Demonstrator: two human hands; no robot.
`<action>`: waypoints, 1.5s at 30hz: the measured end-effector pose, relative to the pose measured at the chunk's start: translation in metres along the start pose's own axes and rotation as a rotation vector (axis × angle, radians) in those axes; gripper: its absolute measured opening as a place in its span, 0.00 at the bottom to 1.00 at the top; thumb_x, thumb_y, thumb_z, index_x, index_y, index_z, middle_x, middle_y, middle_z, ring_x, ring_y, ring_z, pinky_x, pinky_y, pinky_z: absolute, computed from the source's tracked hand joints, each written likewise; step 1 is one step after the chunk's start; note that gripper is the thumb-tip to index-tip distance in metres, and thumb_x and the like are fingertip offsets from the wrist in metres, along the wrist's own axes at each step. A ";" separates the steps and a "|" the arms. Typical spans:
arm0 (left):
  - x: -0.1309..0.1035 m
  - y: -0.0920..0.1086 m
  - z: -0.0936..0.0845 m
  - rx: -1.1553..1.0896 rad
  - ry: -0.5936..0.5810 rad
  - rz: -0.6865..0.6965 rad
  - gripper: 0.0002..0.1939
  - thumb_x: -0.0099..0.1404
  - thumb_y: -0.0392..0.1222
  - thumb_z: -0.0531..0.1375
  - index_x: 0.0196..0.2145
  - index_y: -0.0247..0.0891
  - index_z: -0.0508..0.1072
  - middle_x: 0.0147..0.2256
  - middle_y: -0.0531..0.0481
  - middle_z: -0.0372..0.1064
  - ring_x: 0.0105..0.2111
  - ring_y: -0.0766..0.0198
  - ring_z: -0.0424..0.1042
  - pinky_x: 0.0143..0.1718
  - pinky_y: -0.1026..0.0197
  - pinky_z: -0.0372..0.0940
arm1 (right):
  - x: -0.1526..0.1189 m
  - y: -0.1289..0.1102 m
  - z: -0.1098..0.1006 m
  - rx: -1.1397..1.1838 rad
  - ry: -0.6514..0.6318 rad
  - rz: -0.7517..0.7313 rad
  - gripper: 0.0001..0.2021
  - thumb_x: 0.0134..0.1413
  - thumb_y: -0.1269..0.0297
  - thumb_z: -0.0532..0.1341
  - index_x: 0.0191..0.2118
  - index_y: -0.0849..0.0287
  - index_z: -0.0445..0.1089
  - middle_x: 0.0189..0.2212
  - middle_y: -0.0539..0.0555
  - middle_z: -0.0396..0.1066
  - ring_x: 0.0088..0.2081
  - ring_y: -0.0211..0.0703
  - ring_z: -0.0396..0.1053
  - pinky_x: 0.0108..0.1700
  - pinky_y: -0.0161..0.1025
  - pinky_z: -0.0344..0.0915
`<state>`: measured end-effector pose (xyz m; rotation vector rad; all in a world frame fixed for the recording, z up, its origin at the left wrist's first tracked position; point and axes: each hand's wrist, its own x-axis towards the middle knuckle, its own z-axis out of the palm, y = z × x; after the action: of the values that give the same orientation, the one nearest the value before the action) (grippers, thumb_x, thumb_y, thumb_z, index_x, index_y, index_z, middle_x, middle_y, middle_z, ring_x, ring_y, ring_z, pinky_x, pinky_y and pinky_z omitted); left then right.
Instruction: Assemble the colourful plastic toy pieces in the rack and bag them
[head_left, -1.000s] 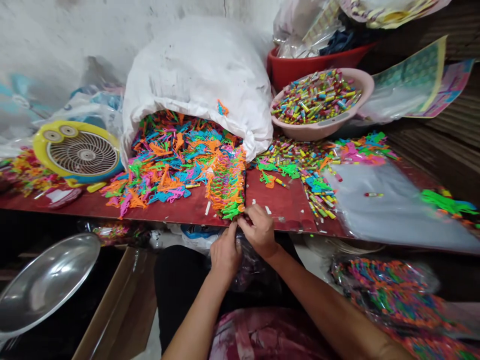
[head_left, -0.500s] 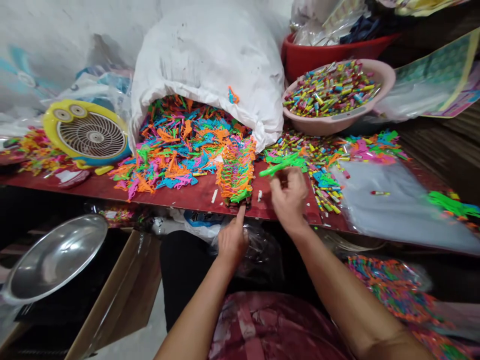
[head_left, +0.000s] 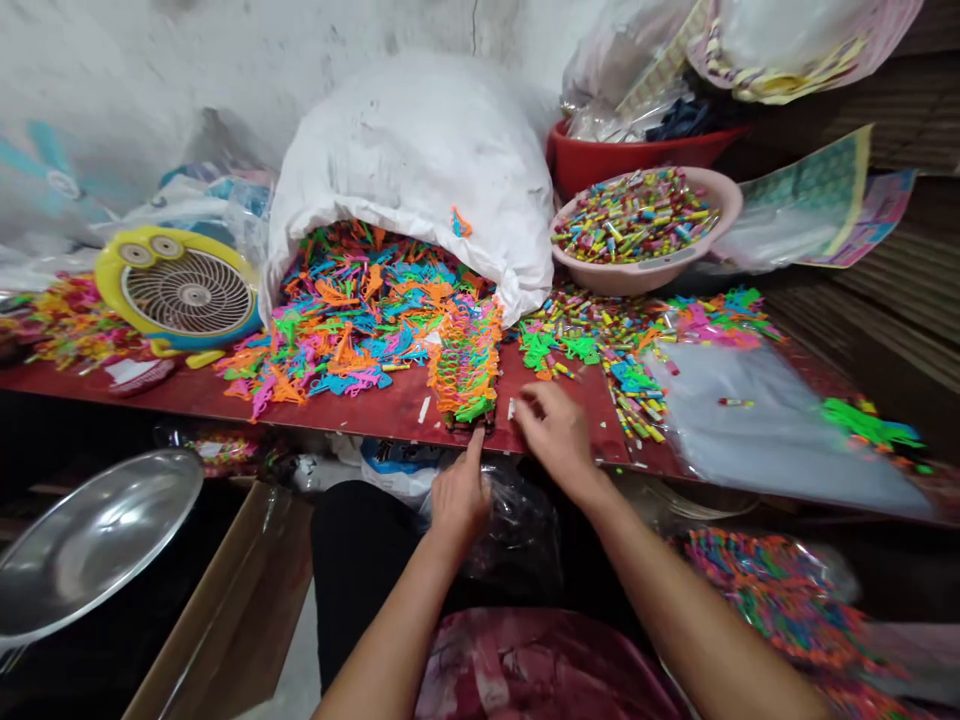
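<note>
A neat row of orange, green and pink plastic pieces (head_left: pixel 466 360) runs toward the red table's (head_left: pixel 375 415) front edge. My left hand (head_left: pixel 459 492) touches the near end of the row with its stretched index finger; the other fingers are curled, and nothing shows in them. To the right of the row, my right hand (head_left: pixel 553 430) hovers low over the table, fingers bent and a little apart, holding nothing visible. Green pieces (head_left: pixel 559 348) lie just beyond it. Loose coloured pieces (head_left: pixel 345 330) spill from a white sack (head_left: pixel 420 130).
A yellow fan (head_left: pixel 191 295) stands at the left. A pink basin (head_left: pixel 637 278) of small tubes sits at the back right, before a red basin (head_left: pixel 637 155). Clear plastic bags (head_left: pixel 780 420) lie at the right. A metal bowl (head_left: pixel 105 540) is at the lower left.
My right hand has let go of the green piece and moved nearer the table edge and the row. Green pieces now lie behind it. My left finger stays at the row's end; the view has shifted.
</note>
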<state>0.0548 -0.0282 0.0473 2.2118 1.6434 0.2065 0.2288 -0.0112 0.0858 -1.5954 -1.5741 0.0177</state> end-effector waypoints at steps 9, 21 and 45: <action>0.006 0.005 -0.001 0.054 -0.040 -0.036 0.40 0.67 0.37 0.52 0.72 0.40 0.39 0.52 0.38 0.74 0.47 0.50 0.77 0.46 0.55 0.67 | -0.018 -0.026 0.048 -0.135 0.022 0.016 0.09 0.60 0.63 0.61 0.28 0.56 0.68 0.26 0.51 0.72 0.29 0.42 0.68 0.32 0.38 0.53; 0.004 -0.003 0.002 0.128 0.015 0.039 0.39 0.65 0.37 0.53 0.70 0.37 0.44 0.42 0.41 0.78 0.40 0.54 0.79 0.40 0.59 0.68 | -0.021 -0.016 0.053 0.049 0.098 -0.128 0.12 0.63 0.65 0.57 0.27 0.55 0.64 0.24 0.50 0.65 0.30 0.42 0.62 0.34 0.39 0.54; 0.002 0.002 -0.019 0.109 -0.100 0.008 0.43 0.65 0.40 0.54 0.72 0.43 0.36 0.42 0.43 0.78 0.43 0.52 0.78 0.43 0.55 0.66 | 0.060 0.058 -0.021 -0.188 0.155 0.297 0.08 0.55 0.59 0.61 0.30 0.57 0.67 0.25 0.52 0.68 0.28 0.43 0.62 0.33 0.40 0.55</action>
<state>0.0505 -0.0226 0.0649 2.2688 1.6275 0.0086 0.2988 0.0364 0.0982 -1.9190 -1.2393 -0.0929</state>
